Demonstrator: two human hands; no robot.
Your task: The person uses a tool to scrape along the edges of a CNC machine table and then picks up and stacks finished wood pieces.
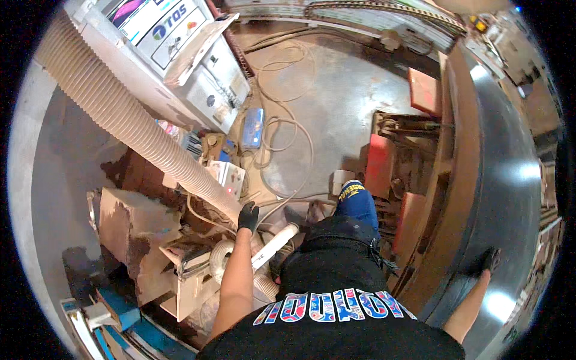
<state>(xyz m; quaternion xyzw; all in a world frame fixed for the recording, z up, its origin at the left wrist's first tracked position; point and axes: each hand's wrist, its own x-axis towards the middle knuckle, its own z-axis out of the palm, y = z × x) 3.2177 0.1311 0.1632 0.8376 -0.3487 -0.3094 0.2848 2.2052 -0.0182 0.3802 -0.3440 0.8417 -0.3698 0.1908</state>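
Observation:
My left hand, in a dark glove, is closed against the lower end of a wide, ribbed beige hose. The hose slants down from the upper left. Just below that hand lies a white tube, apart from the fingers. Out to the right, my right hand, also gloved, rests with its fingers stretched out on a long, dark, smooth surface. Nothing shows in its grasp.
A white machine cabinet stands at the upper left, with a blue case beside it. Loose cable loops over the floor. Red panels line the dark surface's near side. A brown cardboard box sits at the left.

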